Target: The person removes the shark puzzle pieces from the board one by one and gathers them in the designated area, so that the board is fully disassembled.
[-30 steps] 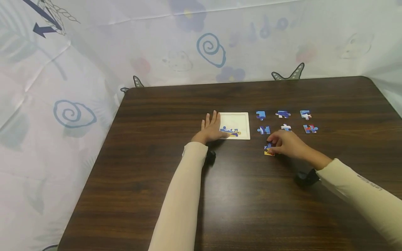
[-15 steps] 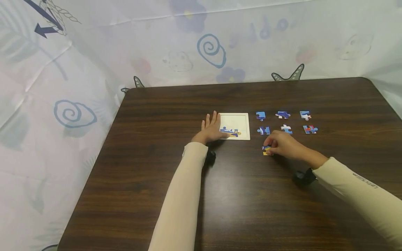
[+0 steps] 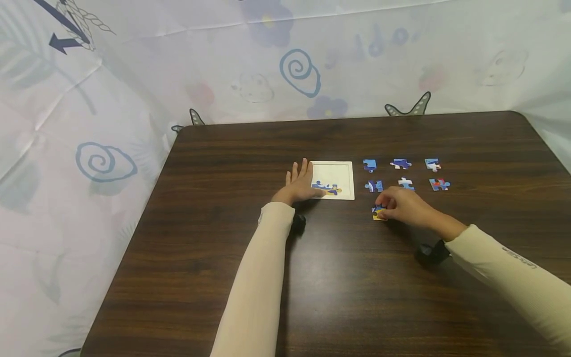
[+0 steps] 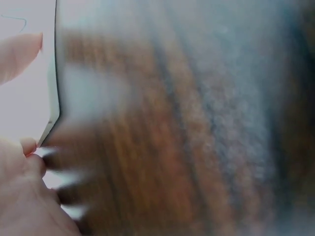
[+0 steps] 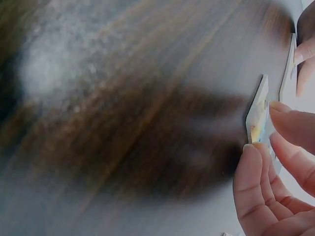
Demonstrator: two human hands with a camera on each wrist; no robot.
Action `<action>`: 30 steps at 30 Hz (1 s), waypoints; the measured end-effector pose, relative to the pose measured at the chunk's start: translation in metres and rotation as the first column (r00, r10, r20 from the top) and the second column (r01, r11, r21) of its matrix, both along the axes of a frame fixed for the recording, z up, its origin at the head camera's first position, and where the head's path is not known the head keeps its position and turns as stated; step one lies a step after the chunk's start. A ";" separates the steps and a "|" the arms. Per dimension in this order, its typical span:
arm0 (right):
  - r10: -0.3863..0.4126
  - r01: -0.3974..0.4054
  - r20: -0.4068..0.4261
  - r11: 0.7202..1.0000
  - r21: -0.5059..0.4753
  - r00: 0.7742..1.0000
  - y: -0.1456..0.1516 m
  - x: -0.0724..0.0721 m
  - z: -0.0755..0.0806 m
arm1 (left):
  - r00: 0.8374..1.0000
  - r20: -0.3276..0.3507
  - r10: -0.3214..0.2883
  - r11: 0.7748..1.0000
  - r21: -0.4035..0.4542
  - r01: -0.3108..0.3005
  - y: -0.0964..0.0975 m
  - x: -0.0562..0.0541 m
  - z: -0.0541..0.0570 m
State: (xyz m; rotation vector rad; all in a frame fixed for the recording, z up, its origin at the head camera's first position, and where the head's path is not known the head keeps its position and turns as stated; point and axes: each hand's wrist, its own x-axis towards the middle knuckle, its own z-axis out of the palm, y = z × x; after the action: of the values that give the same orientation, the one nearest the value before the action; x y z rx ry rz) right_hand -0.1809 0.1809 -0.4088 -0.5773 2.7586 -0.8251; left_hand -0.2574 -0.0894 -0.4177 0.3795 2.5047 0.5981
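My left hand [image 3: 298, 187] rests with spread, straight fingers over the left side of a pale puzzle tray [image 3: 334, 171], its thumb at the lower rim. Joined blue and yellow puzzle pieces [image 3: 327, 188] lie along the tray's bottom; the thumb partly hides them. To the right of the tray, my right hand [image 3: 403, 204] pinches a yellow and blue puzzle piece [image 3: 377, 214] with curled fingers, close over the table. The right wrist view shows fingertips at the edges of this piece [image 5: 258, 115]. In the left wrist view the thumb [image 4: 19, 54] lies on the tray.
Several loose puzzle pieces lie in two rows behind the right hand, among them a plain blue one [image 3: 369, 165] and one with red [image 3: 439, 184]. The dark wooden table [image 3: 339, 287] meets a patterned cloth [image 3: 250, 64] at its back and left.
My right hand has shifted slightly left with the puzzle piece, its fingers closer round it. The left hand stays in place on the tray.
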 end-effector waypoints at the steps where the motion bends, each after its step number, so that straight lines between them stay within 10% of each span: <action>1: -0.006 0.006 -0.010 1.000 0.003 1.000 0.001 -0.001 0.001 | 1.000 0.000 0.001 1.000 0.003 -0.001 -0.001 0.000 0.000; 13: -0.142 0.140 -0.095 0.990 -0.035 0.985 -0.001 -0.019 0.026 | 1.000 0.012 0.010 0.999 0.052 -0.011 -0.004 0.000 -0.001; 30: -0.056 0.054 -0.053 0.998 -0.030 0.997 -0.065 -0.038 0.022 | 1.000 0.012 0.004 0.999 0.051 -0.005 -0.004 -0.001 -0.002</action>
State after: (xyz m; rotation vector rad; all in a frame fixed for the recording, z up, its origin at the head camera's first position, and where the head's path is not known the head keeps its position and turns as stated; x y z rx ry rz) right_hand -0.2186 0.1161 -0.3865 -0.5387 2.8276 -0.8747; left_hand -0.2585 -0.0939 -0.4193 0.3883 2.4838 0.6647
